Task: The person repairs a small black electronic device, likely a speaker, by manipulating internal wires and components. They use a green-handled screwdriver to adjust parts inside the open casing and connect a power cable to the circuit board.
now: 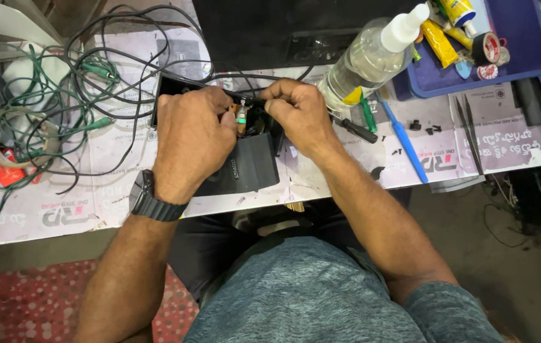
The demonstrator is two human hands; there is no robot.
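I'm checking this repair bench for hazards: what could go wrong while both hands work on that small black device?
1. The clear plastic spray bottle lies tipped just beside the right hand; a nudge could roll it or leak liquid toward the opened black device.
2. Tangled black and green cables crowd the left hand and may snag.
3. The metal tweezers lie loose near the table edge.

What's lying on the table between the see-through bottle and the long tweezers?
In the head view, between the clear bottle and the tweezers lie a blue-handled tool and a few small black bits on the paper-covered table.
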